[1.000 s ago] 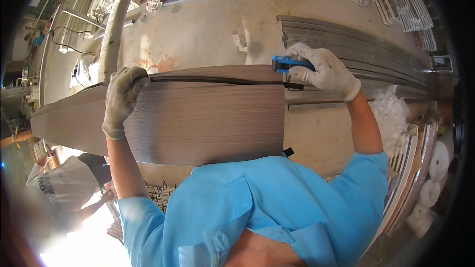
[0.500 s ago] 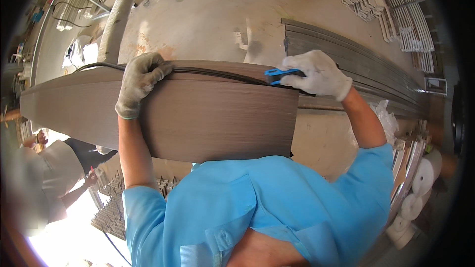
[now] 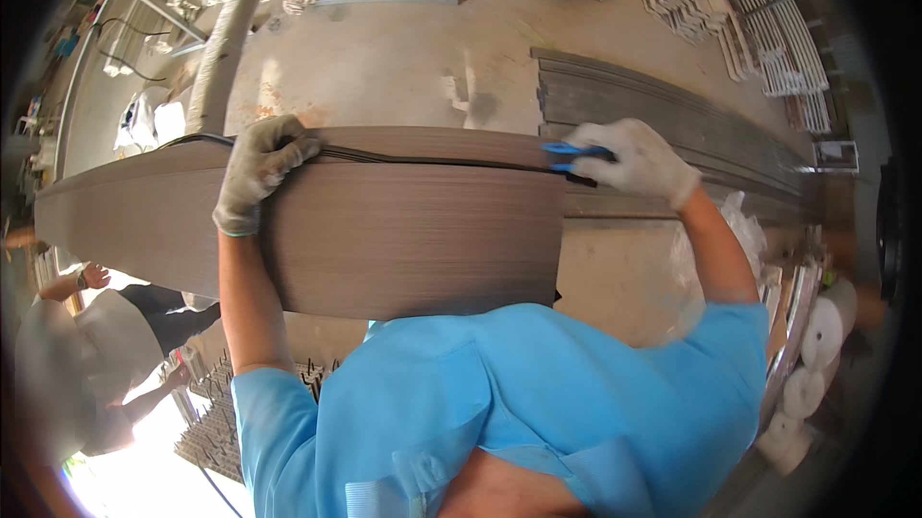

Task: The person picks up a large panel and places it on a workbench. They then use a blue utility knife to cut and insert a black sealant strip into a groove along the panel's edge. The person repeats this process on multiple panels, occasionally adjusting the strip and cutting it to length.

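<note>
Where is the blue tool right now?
In the head view, the blue tool is right of centre, gripped in the gloved right hand at the far edge of the brown panel.

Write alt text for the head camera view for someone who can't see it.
A person in a blue shirt leans over a long brown wood-grain panel, the gloved left hand pressing a thin black strip along its far edge while the gloved right hand holds a blue-handled tool at the panel's end. Stacked profiles lie on the concrete floor beyond.
</note>
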Motion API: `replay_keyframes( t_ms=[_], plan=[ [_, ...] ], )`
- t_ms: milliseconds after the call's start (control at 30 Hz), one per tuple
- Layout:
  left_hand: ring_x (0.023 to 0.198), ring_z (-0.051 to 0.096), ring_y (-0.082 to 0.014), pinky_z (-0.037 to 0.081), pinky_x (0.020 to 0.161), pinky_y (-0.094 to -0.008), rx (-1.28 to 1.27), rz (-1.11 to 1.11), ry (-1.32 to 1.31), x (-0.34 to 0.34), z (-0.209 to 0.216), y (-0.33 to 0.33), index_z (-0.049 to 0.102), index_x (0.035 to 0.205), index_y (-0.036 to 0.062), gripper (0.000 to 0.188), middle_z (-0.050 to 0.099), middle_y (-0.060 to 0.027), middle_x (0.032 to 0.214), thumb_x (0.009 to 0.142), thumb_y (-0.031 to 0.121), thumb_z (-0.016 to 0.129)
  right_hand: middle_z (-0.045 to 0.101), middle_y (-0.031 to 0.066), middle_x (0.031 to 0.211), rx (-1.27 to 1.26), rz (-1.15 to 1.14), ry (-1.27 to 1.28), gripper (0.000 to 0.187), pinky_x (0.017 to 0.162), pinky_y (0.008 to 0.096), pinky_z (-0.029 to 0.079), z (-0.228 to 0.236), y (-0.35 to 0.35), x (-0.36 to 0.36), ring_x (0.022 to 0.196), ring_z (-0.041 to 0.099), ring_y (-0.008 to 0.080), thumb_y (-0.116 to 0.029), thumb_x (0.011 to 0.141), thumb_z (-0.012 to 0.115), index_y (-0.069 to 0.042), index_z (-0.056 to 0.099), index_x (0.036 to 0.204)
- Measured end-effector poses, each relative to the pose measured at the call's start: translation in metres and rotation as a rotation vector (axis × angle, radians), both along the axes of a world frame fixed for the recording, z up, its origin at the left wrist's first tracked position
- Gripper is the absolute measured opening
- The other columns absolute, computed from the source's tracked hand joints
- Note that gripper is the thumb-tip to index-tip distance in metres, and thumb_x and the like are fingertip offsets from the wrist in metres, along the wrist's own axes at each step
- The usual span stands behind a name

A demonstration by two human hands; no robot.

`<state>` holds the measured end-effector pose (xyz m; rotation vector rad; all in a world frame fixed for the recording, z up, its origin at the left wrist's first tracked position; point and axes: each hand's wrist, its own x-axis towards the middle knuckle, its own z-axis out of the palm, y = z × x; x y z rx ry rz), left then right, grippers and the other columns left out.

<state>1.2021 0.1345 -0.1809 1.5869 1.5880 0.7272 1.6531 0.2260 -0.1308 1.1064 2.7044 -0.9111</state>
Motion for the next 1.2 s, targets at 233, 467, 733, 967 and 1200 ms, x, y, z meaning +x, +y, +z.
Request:
replay_keyframes(
  t_ms=[233, 467, 733, 967, 1200],
  plan=[
    [0.071, 0.055, -0.0097, 0.045, 0.065, -0.0265, 0.052, -0.072, 0.129, -0.02, 0.009, -0.005, 0.068, 0.085, -0.0004, 0.015, 0.062, -0.0011, 0.075, 0.089, 0.013, 0.072, 0.068, 0.0175, 0.088, 0.013, -0.179, 0.229, 0.031, 0.071, 0.0372, 0.05, 0.014, -0.014, -0.005, 0.077, 0.066, 0.0336, -0.028, 0.087, 0.072, -0.007, 0.065, 0.109],
    [0.083, 0.065, -0.0141, 0.052, 0.078, -0.0314, 0.031, 0.194, 0.205, -0.148, 0.019, -0.026, 0.072, 0.099, -0.0006, 0.019, 0.072, -0.0084, 0.086, 0.09, 0.016, 0.072, 0.071, 0.016, 0.09, 0.13, -0.138, 0.212, 0.032, 0.072, 0.0384, 0.052, 0.011, -0.025, -0.064, 0.08, 0.069, 0.0345, -0.026, 0.084, 0.074, -0.008, 0.066, 0.108],
    [0.084, 0.063, -0.0278, 0.049, 0.081, -0.0407, 0.359, 0.431, 0.724, -0.218, -0.013, -0.042, 0.074, 0.094, 0.01, 0.025, 0.072, -0.0074, 0.088, 0.091, 0.034, 0.069, 0.071, 0.0136, 0.083, 0.251, 0.037, 0.15, 0.028, 0.064, 0.0382, 0.052, -0.014, -0.011, -0.094, 0.071, 0.068, 0.0306, -0.025, 0.082, 0.076, -0.007, 0.071, 0.102],
    [0.091, 0.061, -0.0302, 0.046, 0.083, -0.0422, 0.325, 0.451, 0.643, -0.212, -0.024, -0.036, 0.073, 0.091, 0.0103, 0.025, 0.071, -0.0074, 0.089, 0.093, 0.034, 0.065, 0.07, 0.0107, 0.075, 0.214, 0.218, 0.173, 0.023, 0.06, 0.0372, 0.051, -0.016, -0.001, -0.212, 0.065, 0.067, 0.0296, -0.026, 0.086, 0.073, -0.009, 0.073, 0.102],
    [0.096, 0.061, -0.029, 0.046, 0.086, -0.0421, 0.323, 0.49, 0.605, -0.207, -0.018, -0.036, 0.074, 0.09, 0.0115, 0.022, 0.071, -0.007, 0.088, 0.093, 0.032, 0.065, 0.064, 0.0122, 0.066, 0.359, 0.423, -0.017, 0.041, 0.058, 0.0371, 0.05, -0.043, 0.004, -0.401, 0.06, 0.063, 0.0263, -0.047, 0.095, 0.059, -0.01, 0.074, 0.103]
  ],
)
